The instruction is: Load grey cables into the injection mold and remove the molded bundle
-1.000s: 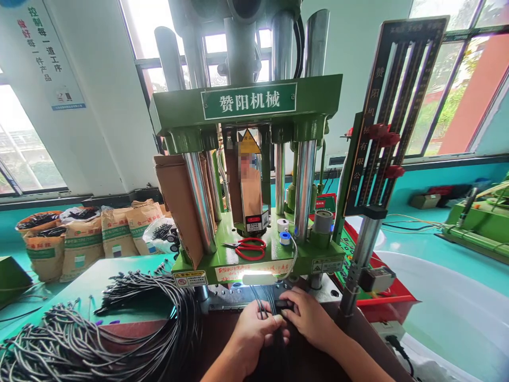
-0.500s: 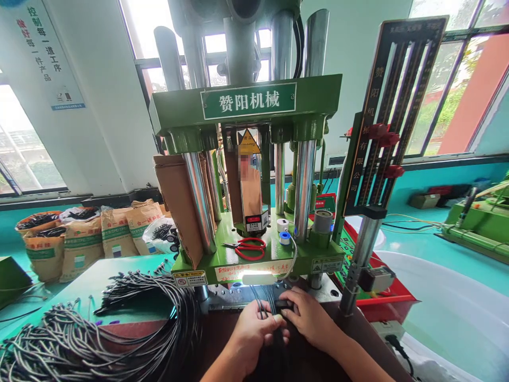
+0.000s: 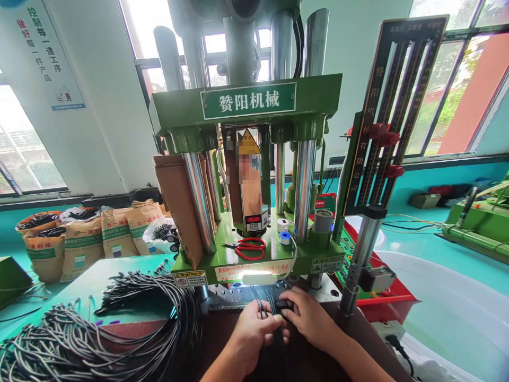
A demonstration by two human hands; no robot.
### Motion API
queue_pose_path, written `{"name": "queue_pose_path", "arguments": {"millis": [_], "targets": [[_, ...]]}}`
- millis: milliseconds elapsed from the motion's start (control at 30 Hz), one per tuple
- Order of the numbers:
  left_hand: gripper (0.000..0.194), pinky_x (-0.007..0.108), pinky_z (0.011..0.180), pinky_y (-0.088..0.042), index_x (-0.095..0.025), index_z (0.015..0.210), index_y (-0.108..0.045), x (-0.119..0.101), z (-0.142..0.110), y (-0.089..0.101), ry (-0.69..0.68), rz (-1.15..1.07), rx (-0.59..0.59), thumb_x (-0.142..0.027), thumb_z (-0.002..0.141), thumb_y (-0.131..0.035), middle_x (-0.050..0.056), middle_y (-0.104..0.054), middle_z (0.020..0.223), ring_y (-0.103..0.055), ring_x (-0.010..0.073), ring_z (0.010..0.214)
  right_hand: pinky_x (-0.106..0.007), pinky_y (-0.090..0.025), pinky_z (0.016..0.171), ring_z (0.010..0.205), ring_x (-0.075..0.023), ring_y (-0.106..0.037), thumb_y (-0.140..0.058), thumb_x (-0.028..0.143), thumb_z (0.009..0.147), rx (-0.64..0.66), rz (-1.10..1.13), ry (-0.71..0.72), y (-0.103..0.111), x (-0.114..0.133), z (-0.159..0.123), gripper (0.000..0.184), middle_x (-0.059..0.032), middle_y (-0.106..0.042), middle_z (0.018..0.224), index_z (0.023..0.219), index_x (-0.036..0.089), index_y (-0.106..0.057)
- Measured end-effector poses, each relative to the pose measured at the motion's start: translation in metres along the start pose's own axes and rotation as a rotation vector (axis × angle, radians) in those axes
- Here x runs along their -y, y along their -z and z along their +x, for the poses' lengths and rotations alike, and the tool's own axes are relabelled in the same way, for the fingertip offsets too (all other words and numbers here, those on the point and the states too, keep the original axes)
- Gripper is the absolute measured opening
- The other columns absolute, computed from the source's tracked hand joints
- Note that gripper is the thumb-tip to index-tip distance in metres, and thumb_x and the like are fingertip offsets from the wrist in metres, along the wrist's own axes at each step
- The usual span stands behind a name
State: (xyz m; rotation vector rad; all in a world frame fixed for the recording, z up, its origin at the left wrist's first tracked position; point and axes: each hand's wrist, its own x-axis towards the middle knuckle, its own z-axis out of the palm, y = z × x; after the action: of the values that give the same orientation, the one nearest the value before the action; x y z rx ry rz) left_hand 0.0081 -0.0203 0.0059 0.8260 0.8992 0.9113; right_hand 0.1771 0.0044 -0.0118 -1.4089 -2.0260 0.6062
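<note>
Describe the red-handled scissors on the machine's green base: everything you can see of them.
The scissors lie flat on the green machine base, just in front of the central column. Two red loop handles, plastic by the look, point right; the short metal blades point left and look closed. Nothing touches them but the base; both hands work lower down, at the cables.

Factory floor: green moulding press (image 3: 246,175), cable bundles (image 3: 99,329)

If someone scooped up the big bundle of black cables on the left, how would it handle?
The black cable bundle would likely be floppy: its strands already curve and sag across the table. It would probably tangle or shed strands, since the loose ends splay out. The few cables both hands pinch also bend easily.
</note>
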Motion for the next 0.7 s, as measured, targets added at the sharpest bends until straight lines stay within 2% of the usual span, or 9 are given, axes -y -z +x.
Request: {"name": "queue_pose_path", "arguments": {"millis": [367, 700], "targets": [[0.044, 0.035, 0.065, -0.053, -0.017, 0.086, -0.039, 0.0006, -0.0015, -0.0015, 0.0, 0.02, -0.009, -0.023, 0.062, -0.075, 0.005, -0.064, 0.073, -0.064, 0.0183, 0.063, -0.027, -0.04, 0.074, 0.08, -0.0162, -0.055, -0.053, 0.015, 0.074, 0.01, 0.005, -0.002, 0.0014, 0.0018, -0.0009, 0.026, -0.0042, -0.057, 0.089, 0.097, 0.017, -0.063], [0.044, 0.033, 0.063, -0.052, -0.017, 0.085, -0.039, -0.0025, -0.0024, -0.0045, 0.011, 0.023, -0.03, -0.022, 0.06, -0.075, 0.004, -0.063, 0.071, -0.064, 0.0186, 0.062, -0.027, -0.041, 0.074, 0.081, -0.0163, -0.055, -0.053, 0.015, 0.073, 0.007, 0.003, -0.012, 0.0024, 0.0026, -0.0012, 0.027, -0.0044, -0.059, 0.091, 0.098, 0.018, -0.064]]}}
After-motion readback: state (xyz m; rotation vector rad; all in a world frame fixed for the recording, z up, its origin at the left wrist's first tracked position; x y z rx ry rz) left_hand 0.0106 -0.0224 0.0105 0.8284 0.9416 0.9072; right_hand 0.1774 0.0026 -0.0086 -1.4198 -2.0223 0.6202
